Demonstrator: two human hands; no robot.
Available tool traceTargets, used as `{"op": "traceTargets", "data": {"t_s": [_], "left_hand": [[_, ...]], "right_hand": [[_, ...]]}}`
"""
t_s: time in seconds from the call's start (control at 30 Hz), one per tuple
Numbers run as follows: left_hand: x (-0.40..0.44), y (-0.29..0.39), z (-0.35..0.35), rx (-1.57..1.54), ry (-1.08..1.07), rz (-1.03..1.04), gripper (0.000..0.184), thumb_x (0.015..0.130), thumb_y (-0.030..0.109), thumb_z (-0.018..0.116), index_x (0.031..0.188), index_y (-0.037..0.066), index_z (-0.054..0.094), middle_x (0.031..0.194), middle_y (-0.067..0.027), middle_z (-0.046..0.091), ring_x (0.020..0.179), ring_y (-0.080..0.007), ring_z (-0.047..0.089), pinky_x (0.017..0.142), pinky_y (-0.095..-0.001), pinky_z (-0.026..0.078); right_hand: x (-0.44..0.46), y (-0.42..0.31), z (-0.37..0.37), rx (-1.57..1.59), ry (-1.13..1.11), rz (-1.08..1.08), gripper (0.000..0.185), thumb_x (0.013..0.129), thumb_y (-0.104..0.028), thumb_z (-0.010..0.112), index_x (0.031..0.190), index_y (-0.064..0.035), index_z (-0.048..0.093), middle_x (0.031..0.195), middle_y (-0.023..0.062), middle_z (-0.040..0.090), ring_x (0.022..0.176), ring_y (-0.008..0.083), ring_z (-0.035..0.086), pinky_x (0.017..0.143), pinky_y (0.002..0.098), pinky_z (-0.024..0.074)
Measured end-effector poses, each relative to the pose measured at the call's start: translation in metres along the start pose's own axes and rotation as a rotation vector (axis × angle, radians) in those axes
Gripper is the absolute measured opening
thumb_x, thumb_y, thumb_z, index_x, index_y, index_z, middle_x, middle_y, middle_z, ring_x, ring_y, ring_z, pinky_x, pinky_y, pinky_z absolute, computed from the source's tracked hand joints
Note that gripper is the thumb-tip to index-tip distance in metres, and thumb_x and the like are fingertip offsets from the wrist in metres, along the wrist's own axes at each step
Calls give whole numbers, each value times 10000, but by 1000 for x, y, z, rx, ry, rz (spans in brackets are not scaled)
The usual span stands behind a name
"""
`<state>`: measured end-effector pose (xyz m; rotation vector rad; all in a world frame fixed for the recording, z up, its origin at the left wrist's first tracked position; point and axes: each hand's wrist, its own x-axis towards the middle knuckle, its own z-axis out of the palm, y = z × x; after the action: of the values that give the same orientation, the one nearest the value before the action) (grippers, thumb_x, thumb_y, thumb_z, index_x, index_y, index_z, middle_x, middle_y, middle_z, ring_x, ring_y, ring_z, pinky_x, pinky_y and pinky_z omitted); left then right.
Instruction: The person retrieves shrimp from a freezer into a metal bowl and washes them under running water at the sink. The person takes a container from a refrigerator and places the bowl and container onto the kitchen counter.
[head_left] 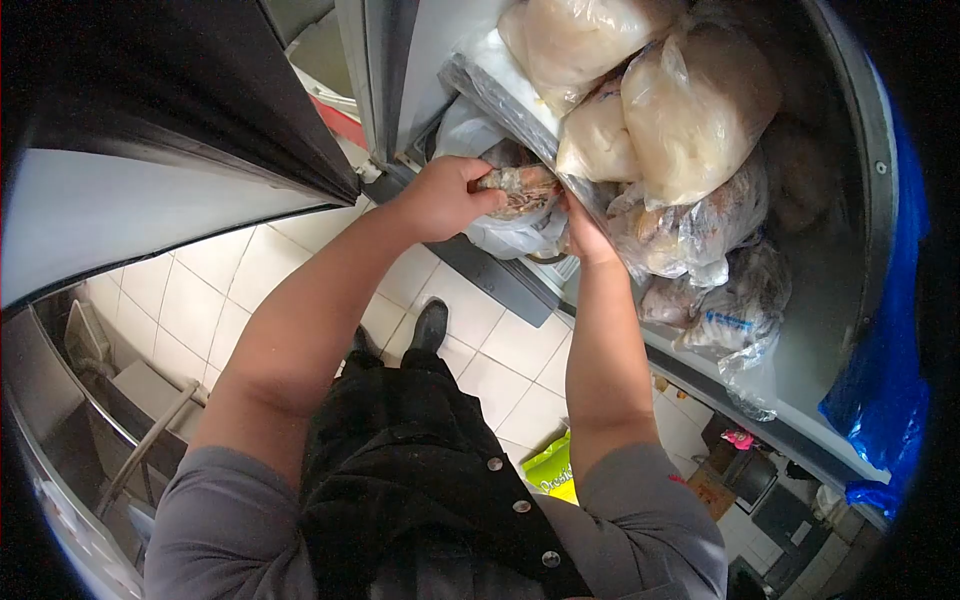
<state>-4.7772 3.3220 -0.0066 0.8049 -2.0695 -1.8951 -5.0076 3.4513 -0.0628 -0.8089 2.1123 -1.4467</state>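
My left hand (450, 198) is closed round one end of a frosty, brownish-pink frozen piece (520, 188), possibly meat or fish; its kind is unclear. The piece sits just below a shelf with a grey front edge (510, 110). My right hand (588, 235) reaches up at the other end of that piece, its fingers mostly hidden under the shelf edge. Behind and below the piece is a whitish plastic bag (515, 235) on the lower level.
Above the shelf edge lie several clear bags of pale food (700, 110). More wrapped bags (735, 320) rest toward the right. An opened door (180, 190) stands at left. White tiles (480, 385) cover the floor, with a green packet (550, 470) near my apron. Blue plastic (885, 380) hangs at right.
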Motion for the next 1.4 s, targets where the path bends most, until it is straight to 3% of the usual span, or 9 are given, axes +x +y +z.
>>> {"op": "traceTargets", "data": {"t_s": [0.33,0.5,0.6,1.1,1.17,1.23,1.3,1.33,1.4], "left_hand": [[-7,-16,9,-173,18,-133,260,908,185,635,1085,-5,650,889,-22,661,778,-70,559,690,-252,465],[-27,-4,3,-404,-38,-344,294,911,226,625,1146,49,623,985,-24,648,794,-91,563,704,-243,440],[-34,-9,4,-594,-56,-384,328,915,218,617,1198,56,588,1059,-35,642,837,-116,592,739,-259,452],[-159,-5,-16,-698,-55,-397,412,887,190,628,1253,30,529,1073,-74,661,922,-145,638,784,-295,499],[-210,-3,-26,-608,67,-443,419,871,162,617,1261,34,533,1050,-73,669,916,-142,636,770,-289,501],[-266,4,-21,-588,249,-524,406,845,129,599,1238,38,551,1018,-75,670,875,-138,639,735,-272,504],[-328,3,-23,-613,353,-521,387,818,101,589,1199,40,567,979,-70,667,830,-135,640,702,-260,504],[-358,3,-22,-627,366,-499,374,806,87,587,1178,39,574,962,-68,664,811,-134,639,686,-257,503],[-420,12,-13,-647,634,-577,345,802,94,567,1143,48,588,965,-61,660,786,-125,628,679,-255,497]], "right_hand": [[-1,-10,7,162,-235,263,262,919,-293,650,1098,-110,591,980,14,599,821,99,533,667,249,420],[-26,-60,2,428,-493,338,422,985,-427,464,1199,-75,556,1115,54,639,958,155,599,692,264,458],[-32,-65,-3,537,-585,495,457,991,-368,458,1317,-50,499,1197,67,616,1007,157,598,720,250,477],[-55,-58,-11,523,-344,731,348,946,-279,555,1231,-80,557,1043,99,661,789,205,631,682,321,518],[-57,-75,-10,398,-357,750,397,955,-261,533,1308,-82,530,1193,129,613,920,206,611,734,326,508],[-51,-64,-14,392,-452,795,394,985,-274,460,1330,-96,525,1308,122,565,1089,233,587,958,380,452],[-57,-57,-6,281,-425,814,362,997,-314,473,1281,-106,559,1066,42,615,897,156,567,806,329,441],[-49,-37,-13,317,-629,824,310,996,-345,486,1175,-119,599,944,-6,603,802,138,543,710,309,425],[-55,-29,-8,192,-745,873,222,960,-343,548,1034,-146,621,877,-11,631,744,142,586,627,300,450]]}}
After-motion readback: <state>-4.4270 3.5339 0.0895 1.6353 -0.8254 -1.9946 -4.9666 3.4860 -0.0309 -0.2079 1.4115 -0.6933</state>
